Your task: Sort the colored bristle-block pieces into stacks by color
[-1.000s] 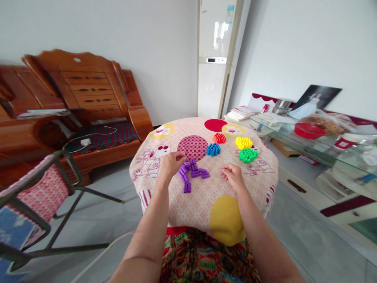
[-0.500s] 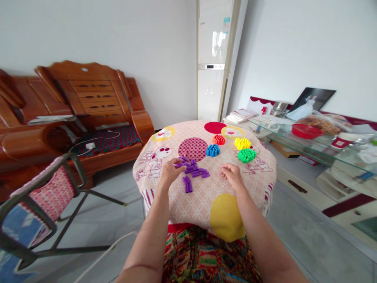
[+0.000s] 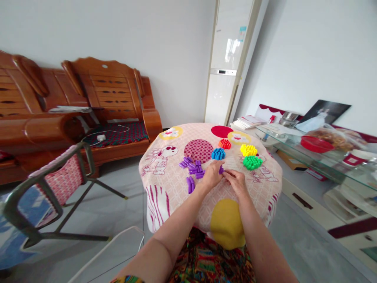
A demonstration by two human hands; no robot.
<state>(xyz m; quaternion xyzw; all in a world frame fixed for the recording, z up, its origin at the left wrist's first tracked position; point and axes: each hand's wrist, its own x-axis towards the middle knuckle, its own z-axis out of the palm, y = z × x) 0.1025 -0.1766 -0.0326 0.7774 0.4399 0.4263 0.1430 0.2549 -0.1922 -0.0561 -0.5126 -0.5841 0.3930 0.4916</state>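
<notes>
My left hand (image 3: 213, 175) and my right hand (image 3: 236, 181) meet over the middle of the table. A small purple stick (image 3: 221, 169) shows between their fingertips, pinched by the left fingers. The right fingers close on its near end, which they partly cover. To the left of my hands, several more purple sticks (image 3: 193, 169) lie loose on the cloth, some side by side. Beyond my hands a tight blue cluster (image 3: 218, 153) of small upright pieces stands close to my left fingers. Similar clusters in red (image 3: 225, 144), yellow (image 3: 249, 150) and green (image 3: 252, 162) stand behind and to the right.
A patterned pink cloth (image 3: 176, 184) covers the round table. A folding chair (image 3: 63, 181) and a wooden bench (image 3: 114, 94) are on the left. On the right, a glass shelf (image 3: 294, 147) holds a red bowl (image 3: 316, 144), papers and bags.
My left hand has moved right from the purple pile, bringing a purple stick to my right hand. The hands were apart before. The camera view has turned slightly left.
</notes>
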